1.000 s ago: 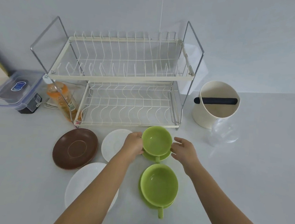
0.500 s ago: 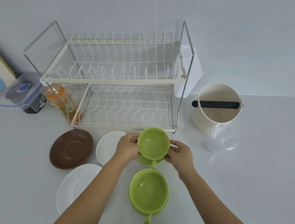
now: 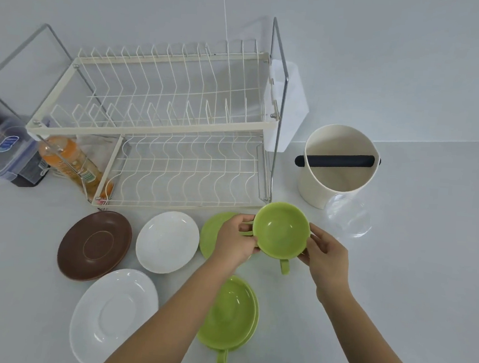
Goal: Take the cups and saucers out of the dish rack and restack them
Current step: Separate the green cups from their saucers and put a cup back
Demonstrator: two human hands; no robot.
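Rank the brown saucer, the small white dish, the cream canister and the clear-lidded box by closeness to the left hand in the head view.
From the left hand:
1. Small white dish, just to its left.
2. Brown saucer, further left.
3. Cream canister, up and to the right, behind the held green cup.
4. Clear-lidded box, far left beside the rack.

Two green cups [image 3: 280,231] [image 3: 228,315], five saucers, one rack [image 3: 162,128], one cream canister [image 3: 339,167]
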